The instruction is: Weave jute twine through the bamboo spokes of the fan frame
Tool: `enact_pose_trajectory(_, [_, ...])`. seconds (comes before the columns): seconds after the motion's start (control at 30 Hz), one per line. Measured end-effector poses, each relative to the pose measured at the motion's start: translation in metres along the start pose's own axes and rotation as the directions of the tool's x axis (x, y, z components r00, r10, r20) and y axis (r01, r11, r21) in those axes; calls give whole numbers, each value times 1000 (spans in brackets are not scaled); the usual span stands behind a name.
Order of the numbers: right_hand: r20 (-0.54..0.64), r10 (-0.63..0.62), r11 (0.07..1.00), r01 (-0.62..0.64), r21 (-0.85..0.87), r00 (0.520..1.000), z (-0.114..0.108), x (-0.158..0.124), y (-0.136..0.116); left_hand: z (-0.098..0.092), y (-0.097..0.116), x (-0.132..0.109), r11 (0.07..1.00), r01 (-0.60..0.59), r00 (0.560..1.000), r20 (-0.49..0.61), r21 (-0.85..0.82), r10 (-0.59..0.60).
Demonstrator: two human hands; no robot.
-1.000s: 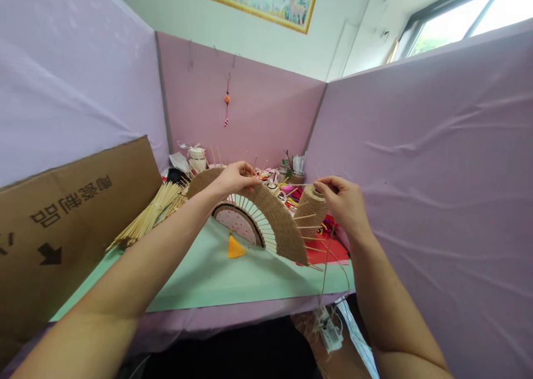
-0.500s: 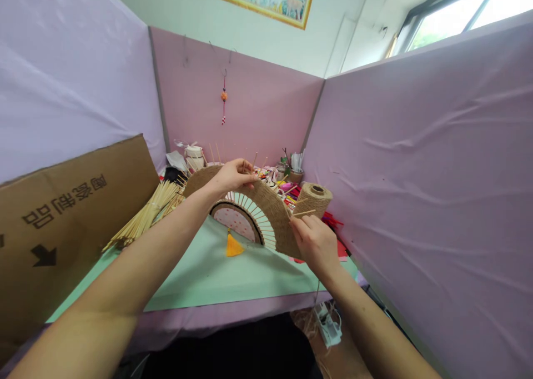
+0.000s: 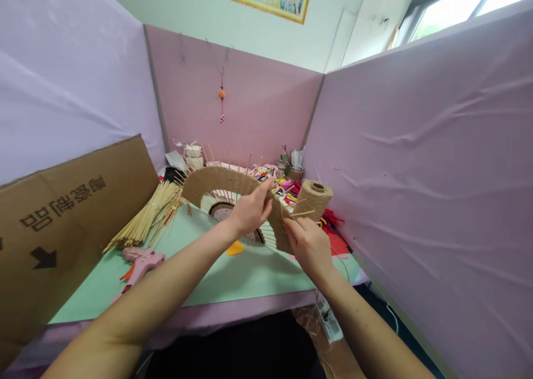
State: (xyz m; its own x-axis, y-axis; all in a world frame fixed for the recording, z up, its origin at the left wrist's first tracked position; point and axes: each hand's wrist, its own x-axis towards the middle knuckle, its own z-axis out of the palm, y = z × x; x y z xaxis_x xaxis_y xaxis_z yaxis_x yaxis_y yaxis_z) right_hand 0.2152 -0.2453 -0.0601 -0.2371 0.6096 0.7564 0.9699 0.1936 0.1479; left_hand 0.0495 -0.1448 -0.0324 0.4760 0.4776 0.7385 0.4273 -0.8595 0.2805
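A half-round fan of thin sticks woven with brown twine stands upright on the pale green table top. Stick ends poke out above its curved rim. My left hand reaches across its front, fingers closed on the upper edge right of centre. At the fan's right side my right hand is closed in a pinch, with a loose twine strand trailing beside it. The exact grip is hidden behind the fingers. A yellow tassel hangs below the fan's inner arc, partly covered by my left arm.
A twine spool stands behind my right hand. To the left lie a bundle of thin sticks and a pink glue gun, beside a cardboard sheet. Red material lies right. Pink-purple partitions enclose the table.
My left hand has slid rightward and down along the fan's rim, closer to my right hand. My right hand has stayed at the right side. The glue gun has come into view.
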Motion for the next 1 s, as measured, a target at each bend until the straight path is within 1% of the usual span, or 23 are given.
enact_pose_trajectory(0.1, [14,11,1000,-11,16,1000,1,-3,2,-6,14,10,994,67,995,84,-84,-60])
enact_pose_trajectory(0.2, [30,37,999,-38,37,999,1,-7,4,-11,18,18,989,119,987,122,-92,-107])
enact_pose_trajectory(0.27, [25,51,996,-52,69,998,2,-10,5,-9,19,21,984,165,981,112,-69,-157])
enact_pose_trajectory(0.37, [19,58,993,-60,106,998,1,-16,6,-1,24,22,969,245,968,49,-14,-244])
enact_pose_trajectory(0.43, [36,60,991,-64,116,998,-4,-19,8,4,28,22,959,283,959,9,26,-283])
enact_pose_trajectory(0.53, [48,78,986,-85,147,996,-17,-22,15,9,32,22,954,296,955,5,54,-297])
enact_pose_trajectory(0.6, [25,110,980,-113,165,994,-30,-19,22,9,32,23,952,300,953,14,62,-302])
enact_pose_trajectory(0.67, [-9,155,973,-151,175,988,-41,-13,30,8,32,23,950,302,952,20,75,-305])
enact_pose_trajectory(0.73, [-28,202,960,-192,205,979,-47,-3,39,7,32,23,950,301,953,20,80,-303])
enact_pose_trajectory(0.8, [-30,250,932,-232,278,968,-47,8,49,7,32,23,951,299,954,17,78,-301])
enact_pose_trajectory(0.9, [-11,337,861,-303,409,941,-40,21,62,6,32,22,951,298,954,16,83,-300])
enact_pose_trajectory(1.0, [43,407,800,-379,466,913,-33,20,66,6,32,22,950,299,953,17,94,-302])
